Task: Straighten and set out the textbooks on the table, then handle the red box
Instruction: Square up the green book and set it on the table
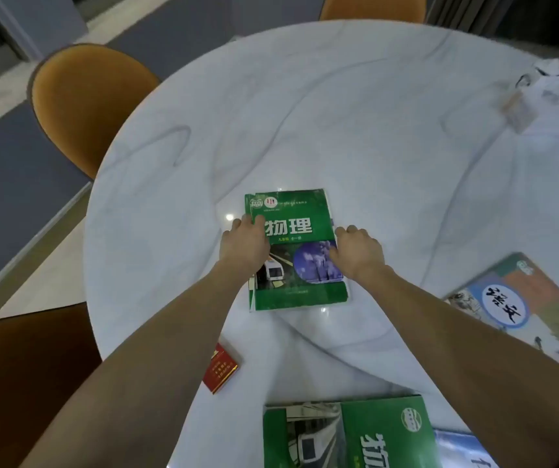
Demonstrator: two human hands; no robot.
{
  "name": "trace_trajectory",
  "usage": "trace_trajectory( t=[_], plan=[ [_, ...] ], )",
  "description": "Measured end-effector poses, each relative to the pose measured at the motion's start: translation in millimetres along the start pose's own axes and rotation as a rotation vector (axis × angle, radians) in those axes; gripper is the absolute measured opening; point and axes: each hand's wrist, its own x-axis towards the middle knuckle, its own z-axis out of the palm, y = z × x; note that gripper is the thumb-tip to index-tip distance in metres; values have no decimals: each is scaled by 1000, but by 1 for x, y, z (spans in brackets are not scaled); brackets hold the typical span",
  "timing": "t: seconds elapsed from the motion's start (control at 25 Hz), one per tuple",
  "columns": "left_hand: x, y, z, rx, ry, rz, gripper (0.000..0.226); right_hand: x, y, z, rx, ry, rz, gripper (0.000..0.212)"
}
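Note:
A green physics textbook (296,214) lies flat in the middle of the round white marble table (355,130). My left hand (246,246) presses on its left edge and my right hand (359,253) rests on its right edge, fingers curled over the cover. A small red box (220,369) lies near the table's front left edge, partly behind my left forearm. A second green textbook (366,437) lies at the bottom edge of the view, turned sideways. A blue and orange textbook (521,298) sits at the right, angled.
Orange chairs stand at the left (85,103), at the far side (372,8) and at the lower left (18,383). A pile of white paper and clutter (541,96) sits at the table's far right. A bluish book corner (464,450) pokes out at the bottom right.

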Motion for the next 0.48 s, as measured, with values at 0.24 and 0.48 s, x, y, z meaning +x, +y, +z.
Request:
trace_trajectory(
  t=[0.24, 0.48],
  plan=[
    [2, -3, 26, -293, -30, -201, 38, 9, -13, 21, 171, -8, 123, 41],
    [21, -7, 28, -765, -40, -580, 26, 28, -15, 27, 525, -57, 428, 46]
  ],
)
